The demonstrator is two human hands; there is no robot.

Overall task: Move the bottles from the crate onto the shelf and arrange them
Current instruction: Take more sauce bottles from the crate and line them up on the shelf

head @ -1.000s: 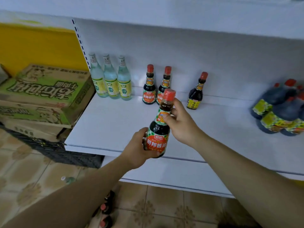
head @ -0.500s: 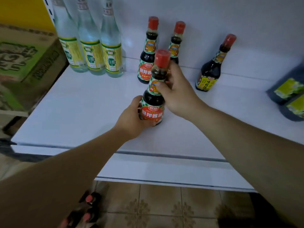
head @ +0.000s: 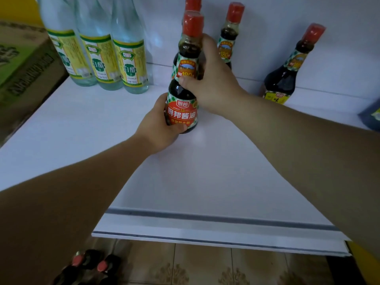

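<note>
While hands (head: pixel 158 129) (head: pixel 216 85) grip it, glossy dark bottle (head: pixel 182 115)

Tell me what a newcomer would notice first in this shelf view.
First comes the red-capped soy sauce bottle in the middle of the white shelf. The left hand grips its lower body and the right hand grips its neck. Next are three clear vinegar bottles in a row at the back left, then a dark bottle at the back right.
</note>
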